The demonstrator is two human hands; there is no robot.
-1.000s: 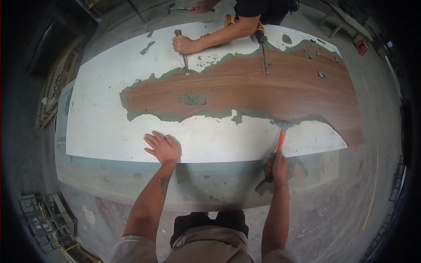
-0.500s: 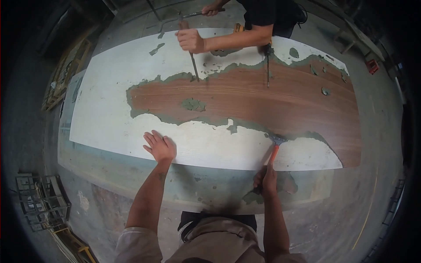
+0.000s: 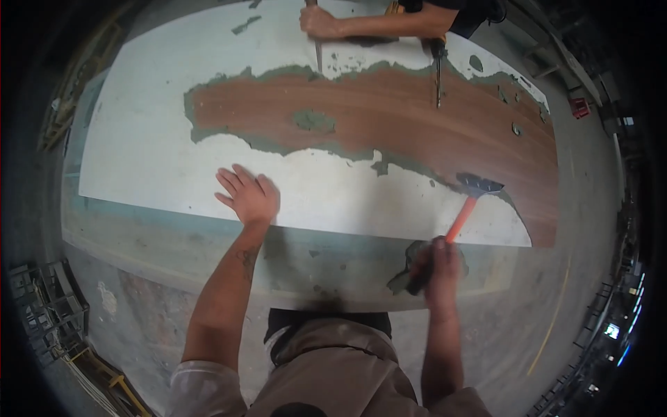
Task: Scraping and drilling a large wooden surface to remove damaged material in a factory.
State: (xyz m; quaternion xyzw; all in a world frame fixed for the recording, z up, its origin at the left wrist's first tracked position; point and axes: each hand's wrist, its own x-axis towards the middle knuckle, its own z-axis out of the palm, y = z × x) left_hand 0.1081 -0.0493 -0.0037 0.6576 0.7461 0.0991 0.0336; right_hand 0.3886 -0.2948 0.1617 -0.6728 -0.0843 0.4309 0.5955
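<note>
Left hand (image 3: 250, 199) open, palm down on the white layer (image 3: 149, 149), which lies above the desk (image 3: 160, 229). Right hand (image 3: 440, 272) wraps the grip of a red-shafted scraper (image 3: 461, 219), blade (image 3: 479, 184) at the ragged grey-green border (image 3: 201, 131); contact unclear. Judgement: keep the blade low, push in short strokes, brace with the left, stay clear of the co-worker's chisel (image 3: 318, 55).

1. The left hand (image 3: 251, 199) rests flat on the white board (image 3: 146, 139), fingers spread.
2. The right hand (image 3: 442, 272) (a little blurred from here) grips an orange-handled scraper (image 3: 462, 219), its wide blade at the ragged green edge (image 3: 199, 133) around the brown wood-grain area (image 3: 389, 132).
3. Opposite, a co-worker's hand (image 3: 321, 23) holds a slim chisel-like tool (image 3: 319, 55) near a drill (image 3: 438, 62).
</note>
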